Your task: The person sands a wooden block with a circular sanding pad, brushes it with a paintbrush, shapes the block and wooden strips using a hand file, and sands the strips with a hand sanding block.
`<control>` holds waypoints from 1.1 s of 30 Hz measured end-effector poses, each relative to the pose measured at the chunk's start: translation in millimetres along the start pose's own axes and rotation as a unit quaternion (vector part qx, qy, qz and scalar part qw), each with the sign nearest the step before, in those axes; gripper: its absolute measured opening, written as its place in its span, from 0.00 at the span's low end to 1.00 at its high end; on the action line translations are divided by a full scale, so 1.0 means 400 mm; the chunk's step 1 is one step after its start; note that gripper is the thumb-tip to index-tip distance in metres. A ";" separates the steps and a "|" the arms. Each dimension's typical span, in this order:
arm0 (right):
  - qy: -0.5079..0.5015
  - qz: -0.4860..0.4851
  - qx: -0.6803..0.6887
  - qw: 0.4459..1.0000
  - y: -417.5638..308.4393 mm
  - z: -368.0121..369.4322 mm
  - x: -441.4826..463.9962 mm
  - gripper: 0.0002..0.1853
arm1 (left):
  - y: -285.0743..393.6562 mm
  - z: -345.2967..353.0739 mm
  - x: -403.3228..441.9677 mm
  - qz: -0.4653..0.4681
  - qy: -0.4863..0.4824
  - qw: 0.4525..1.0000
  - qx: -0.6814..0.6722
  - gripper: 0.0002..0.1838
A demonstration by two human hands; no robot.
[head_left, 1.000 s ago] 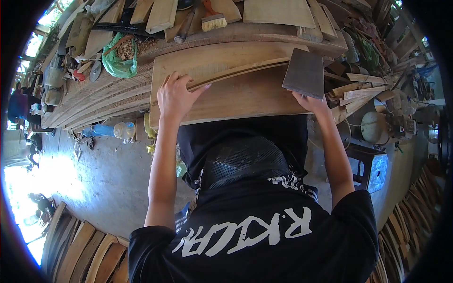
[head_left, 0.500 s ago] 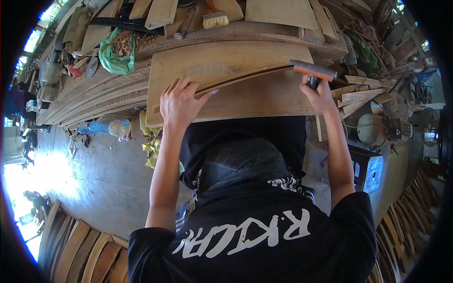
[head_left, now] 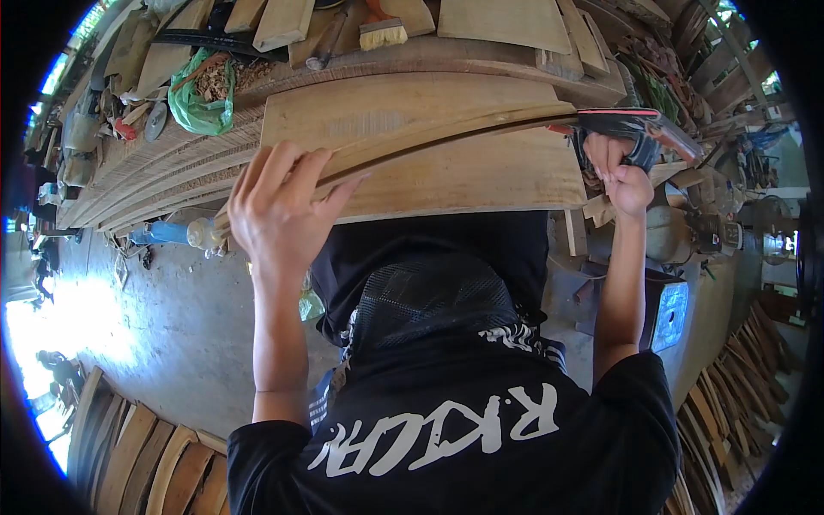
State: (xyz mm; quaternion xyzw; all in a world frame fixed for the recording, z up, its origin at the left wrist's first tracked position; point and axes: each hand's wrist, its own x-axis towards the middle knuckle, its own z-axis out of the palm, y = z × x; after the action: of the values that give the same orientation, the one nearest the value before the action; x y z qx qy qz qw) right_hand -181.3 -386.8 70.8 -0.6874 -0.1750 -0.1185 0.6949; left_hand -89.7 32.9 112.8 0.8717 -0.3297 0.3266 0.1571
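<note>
My left hand (head_left: 283, 197) is closed around the near left end of a long, slightly curved wooden strip (head_left: 446, 130), which is raised above a wide pale board (head_left: 481, 176). At the strip's far right end, my right hand (head_left: 620, 167) grips the dark handle of a flat tool (head_left: 631, 124) with a reddish edge. The tool's flat part touches or overlaps the end of the strip; its exact contact is hard to make out. The board lies across the front of the workbench, close to my lap.
Behind the board, the bench holds a brush (head_left: 382, 33), wooden pieces (head_left: 506, 24) and a green plastic bag (head_left: 202, 103) of shavings. Stacked curved planks (head_left: 154, 184) lie at the left. A dark stool (head_left: 669, 313) stands at the lower right.
The strip has risen off the board and come nearer the camera. My left hand has moved left and up with it. The tool in my right hand has shifted right and turned.
</note>
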 end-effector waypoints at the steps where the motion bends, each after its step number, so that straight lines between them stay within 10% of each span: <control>1: -0.003 -0.001 0.000 1.000 -0.013 0.001 -0.001 0.15 | 0.002 -0.014 0.004 0.002 0.007 1.000 -0.005 0.19; 33: 0.003 0.045 -0.162 0.986 -0.101 0.053 -0.064 0.19 | 0.008 -0.103 0.022 -0.005 -0.014 0.999 -0.034 0.22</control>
State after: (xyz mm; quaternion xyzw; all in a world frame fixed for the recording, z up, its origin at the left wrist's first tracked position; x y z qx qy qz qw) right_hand -222.6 -368.8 97.4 -0.7976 -0.1197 -0.1159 0.5797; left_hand -106.0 46.6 149.1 0.8720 -0.3382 0.3026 0.1835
